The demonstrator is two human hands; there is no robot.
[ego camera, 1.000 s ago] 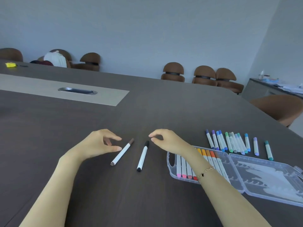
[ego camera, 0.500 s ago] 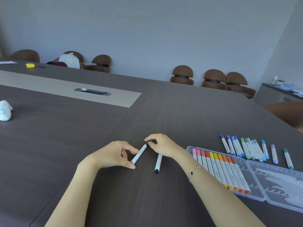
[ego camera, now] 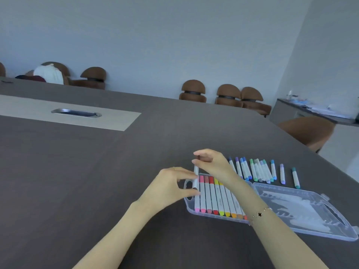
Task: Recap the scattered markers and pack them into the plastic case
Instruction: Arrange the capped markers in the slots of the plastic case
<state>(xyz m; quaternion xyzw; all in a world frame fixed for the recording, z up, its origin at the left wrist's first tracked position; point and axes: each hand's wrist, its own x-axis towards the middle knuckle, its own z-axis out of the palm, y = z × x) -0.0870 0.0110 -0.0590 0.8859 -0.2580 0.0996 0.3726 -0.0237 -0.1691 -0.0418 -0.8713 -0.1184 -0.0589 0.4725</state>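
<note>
Both the left hand and right hand pinch one white marker over the left end of the open plastic case — its tray holding a row of pink-to-orange markers — while blue-green markers lie on the bench beyond.

Office meeting room: long dark conference table with cable port sitting mid-table, brown chairs lining the far edge, sideboard standing beyond the right corner.
</note>
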